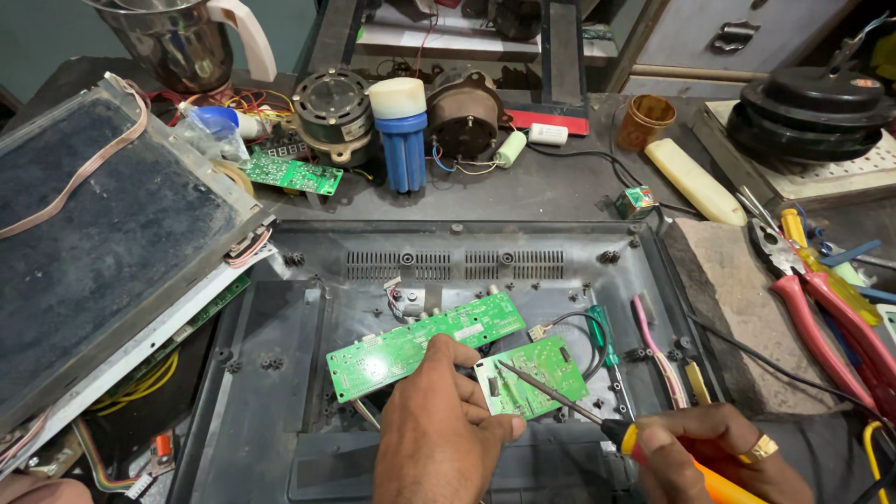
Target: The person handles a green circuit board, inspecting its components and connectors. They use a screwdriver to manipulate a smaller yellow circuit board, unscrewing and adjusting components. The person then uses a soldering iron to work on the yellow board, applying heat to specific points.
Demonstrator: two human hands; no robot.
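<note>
Seen from the head camera, a dark plastic back cover (280, 373) lies open on a crowded tabletop (560, 191), its raised rim running close to clutter on three sides. The left hand (443, 429) rests its fingertips on the lower edge of a long green circuit board (420, 343) inside the cover, fingers curled and closed on nothing. The right hand (719, 453), wearing a gold ring, is wrapped tightly round the orange-and-yellow handle of a screwdriver (597, 418), whose thin shaft slants up-left so that its tip sits on a smaller green circuit board (532, 376) just beside the long one. Free room inside the cover lies mostly to the left of the boards; to their right, a green-handled screwdriver (605, 338) and a pink wire bundle (658, 350) crowd the wall.

A small green-and-red box (638, 202) stands just beyond the cover's far right corner, near a cream plastic bar (695, 182). A metal-framed screen panel (103, 233) overlaps the left edge. Red-handled pliers (821, 308) lie to the right. Two motors (334, 110) flank a blue filter cartridge (401, 135) at the back.
</note>
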